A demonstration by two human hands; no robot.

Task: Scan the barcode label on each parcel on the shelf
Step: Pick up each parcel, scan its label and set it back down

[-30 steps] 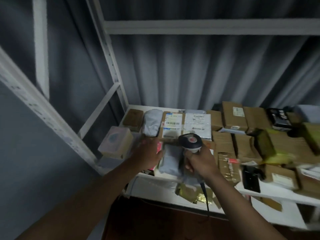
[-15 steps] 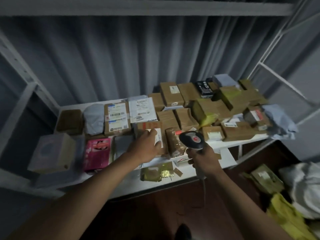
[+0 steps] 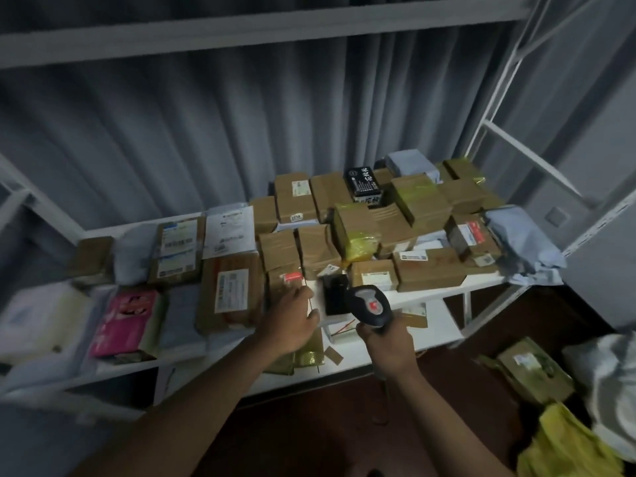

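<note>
Two bare hands work at the front edge of the white metal shelf [image 3: 444, 333], nearest the camera. The right hand [image 3: 390, 346] is wrapped round the handle of a dark grey handheld barcode scanner with a red button [image 3: 371, 305], its head tipped forward toward the parcels, presumably so the beam can fall on a label. Just beside it, the left hand [image 3: 292, 321] lies with fingers loosely extended on a small tape-wrapped brown parcel with a red sticker [image 3: 285, 287], seemingly steadying it or turning its label up for the reader. Between the hands stands a small black box [image 3: 335, 294]. Left of them lies a long brown cardboard parcel with a white shipping label [image 3: 230, 290], label upward, and further left a pink printed packet [image 3: 124, 325]. Beyond, many taped brown boxes are packed edge to edge and partly stacked, one with yellow tape [image 3: 356, 232]; a black box with white lettering [image 3: 364, 182] sits near the grey curtain [image 3: 172, 132] behind.
</note>
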